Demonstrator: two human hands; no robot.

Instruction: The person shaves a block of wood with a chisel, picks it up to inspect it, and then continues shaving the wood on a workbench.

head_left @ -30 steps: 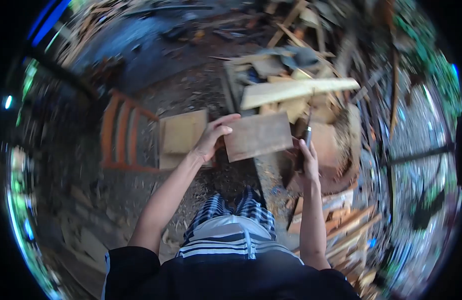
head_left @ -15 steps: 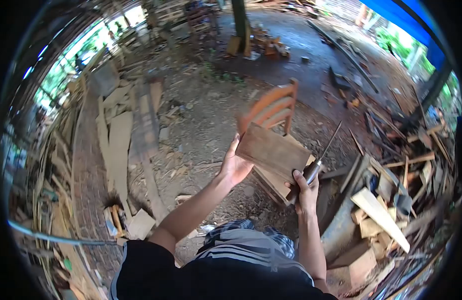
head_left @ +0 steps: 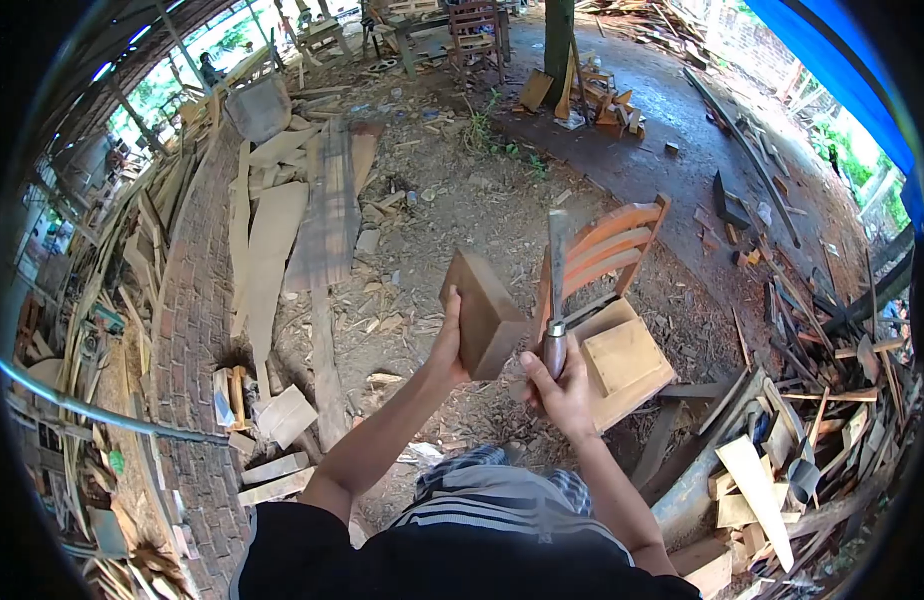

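My left hand (head_left: 450, 345) grips a thick brown wooden block (head_left: 489, 318) along its left side, the block tilted up in front of me. In my right hand (head_left: 565, 392) is a chisel (head_left: 556, 270), its dark handle in my closed fingers and its flat steel blade pointing upward. The chisel and the block are apart. Just beyond my right hand stands a wooden chair (head_left: 622, 245) with an orange-brown slatted back. On its pale seat lies a lighter wooden piece (head_left: 624, 355), partly hidden by my hand.
Wood scraps (head_left: 757, 490) pile up at the right. Long boards (head_left: 327, 205) lie on the ground to the left, beside a strip of bricks (head_left: 187, 300). A blue hose (head_left: 102, 412) crosses the left side. Farther off stand a post (head_left: 559, 50) and another chair (head_left: 476, 40).
The block has gone from flat across both hands to tilted in my left hand alone. My right hand has moved left, its chisel now upright. The view has shifted, showing more of the chair seat.
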